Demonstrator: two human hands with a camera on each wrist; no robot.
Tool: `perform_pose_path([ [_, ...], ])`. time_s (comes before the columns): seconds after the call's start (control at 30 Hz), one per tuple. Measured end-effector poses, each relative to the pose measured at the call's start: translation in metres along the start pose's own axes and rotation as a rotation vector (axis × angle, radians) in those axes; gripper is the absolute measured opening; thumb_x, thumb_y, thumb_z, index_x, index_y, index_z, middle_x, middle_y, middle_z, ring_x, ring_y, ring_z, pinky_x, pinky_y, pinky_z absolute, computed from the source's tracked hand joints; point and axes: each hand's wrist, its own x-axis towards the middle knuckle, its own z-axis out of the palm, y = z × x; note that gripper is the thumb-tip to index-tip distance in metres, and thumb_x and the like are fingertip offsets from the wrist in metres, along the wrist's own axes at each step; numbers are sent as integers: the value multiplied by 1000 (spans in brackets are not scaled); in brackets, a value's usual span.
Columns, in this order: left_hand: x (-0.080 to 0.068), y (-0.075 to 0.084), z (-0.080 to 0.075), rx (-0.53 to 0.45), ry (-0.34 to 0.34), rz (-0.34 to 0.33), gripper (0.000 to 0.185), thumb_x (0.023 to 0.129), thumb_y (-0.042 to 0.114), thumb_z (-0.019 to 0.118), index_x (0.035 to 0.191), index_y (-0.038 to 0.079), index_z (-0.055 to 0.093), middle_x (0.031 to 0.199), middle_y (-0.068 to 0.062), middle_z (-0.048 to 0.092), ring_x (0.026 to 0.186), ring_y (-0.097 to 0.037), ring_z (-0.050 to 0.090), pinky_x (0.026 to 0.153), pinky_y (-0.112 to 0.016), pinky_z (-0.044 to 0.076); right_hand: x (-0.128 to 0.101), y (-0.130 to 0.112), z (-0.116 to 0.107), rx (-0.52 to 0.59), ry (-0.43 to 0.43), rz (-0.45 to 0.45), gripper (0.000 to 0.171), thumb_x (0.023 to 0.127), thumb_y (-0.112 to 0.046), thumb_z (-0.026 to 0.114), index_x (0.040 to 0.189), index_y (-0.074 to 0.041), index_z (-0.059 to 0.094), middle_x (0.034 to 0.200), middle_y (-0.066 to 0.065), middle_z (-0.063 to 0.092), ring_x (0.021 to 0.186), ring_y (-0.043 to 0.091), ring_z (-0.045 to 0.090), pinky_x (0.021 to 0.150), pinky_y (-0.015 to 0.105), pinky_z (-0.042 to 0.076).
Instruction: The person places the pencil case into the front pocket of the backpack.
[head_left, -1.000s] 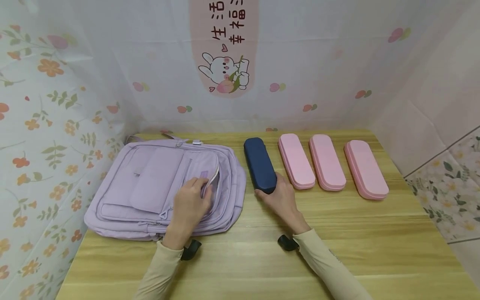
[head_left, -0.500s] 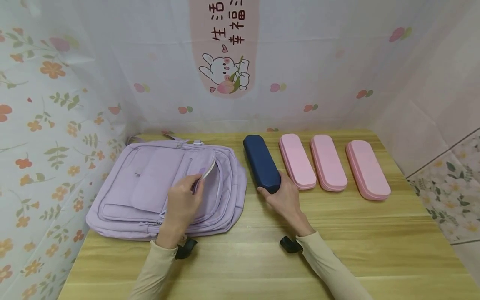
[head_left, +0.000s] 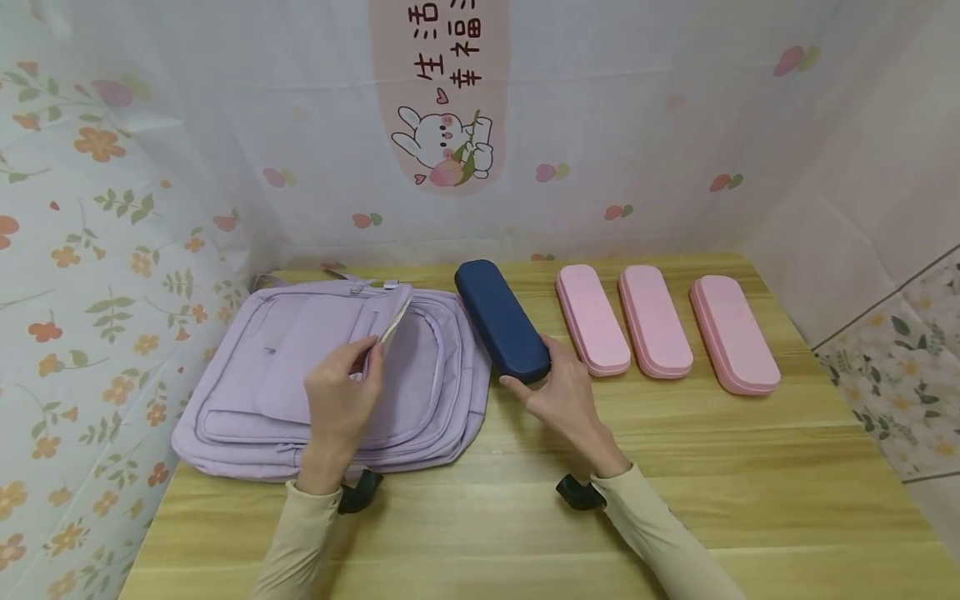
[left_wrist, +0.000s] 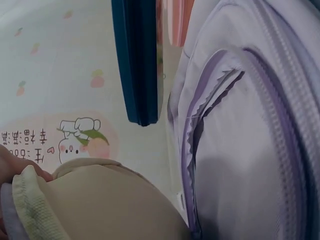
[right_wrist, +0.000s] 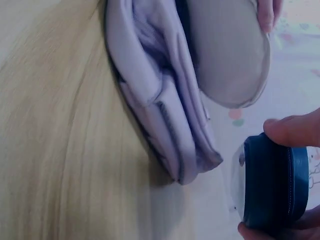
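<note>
Lifting a pocket flap (head_left: 390, 321) on the lilac backpack (head_left: 255, 400), left hand (head_left: 337, 404), fingers pinched on the flap's edge; flap best held high and wide. Blue case (head_left: 501, 332), just right of the backpack, near end clamped between the curled fingers of the right hand (head_left: 566, 400), far end angled toward the opening. Three pink cases (head_left: 656, 323) lying side by side on the surface (head_left: 750, 483), well clear. Obstruction: the backpack's raised side seam.

You're facing a light wooden table (head_left: 750, 500) with a pale streaked grain. Behind the table hangs a white plastic sheet (head_left: 637, 125) printed with small pink fruit and a pink rabbit banner (head_left: 442, 100). Left of the table, orange-flowered sheeting (head_left: 90, 250); right of it, flower-patterned tiles (head_left: 907, 375).
</note>
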Motion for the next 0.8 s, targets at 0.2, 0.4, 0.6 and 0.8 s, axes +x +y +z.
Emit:
perform_pose_path([
  [0.2, 7, 1, -4, -26, 59, -22, 10, 85, -5, 71, 93, -8, 77, 81, -20, 76, 61, -32, 70, 58, -43, 58, 2, -8, -1, 33, -78, -82, 84, 73, -37, 88, 137, 6, 55, 129, 24, 66, 114, 38, 65, 96, 53, 55],
  [0.4, 11, 1, -9, -24, 87, -29, 10, 88, -1, 70, 93, -6, 78, 82, -18, 77, 61, -29, 71, 59, -32, 60, 5, -16, 2, 49, -201, -157, 81, 73, -35, 88, 138, 0, 56, 131, 17, 66, 116, 32, 66, 98, 49, 56],
  [0.6, 15, -1, -11, -28, 117, -46, 10, 89, 1, 70, 91, -3, 79, 82, -17, 77, 60, -28, 71, 63, -14, 54, 6, -22, 9, 61, -344, -162, 83, 74, -38, 87, 141, -1, 54, 136, 15, 64, 123, 30, 63, 105, 47, 53],
  [0.8, 18, -2, -14, -33, 131, -59, 11, 89, 1, 70, 92, -3, 79, 83, -17, 77, 59, -30, 70, 65, -10, 52, 10, -24, 15, 108, -479, -138, 80, 75, -39, 87, 139, -4, 53, 132, 13, 66, 115, 26, 65, 99, 43, 56],
])
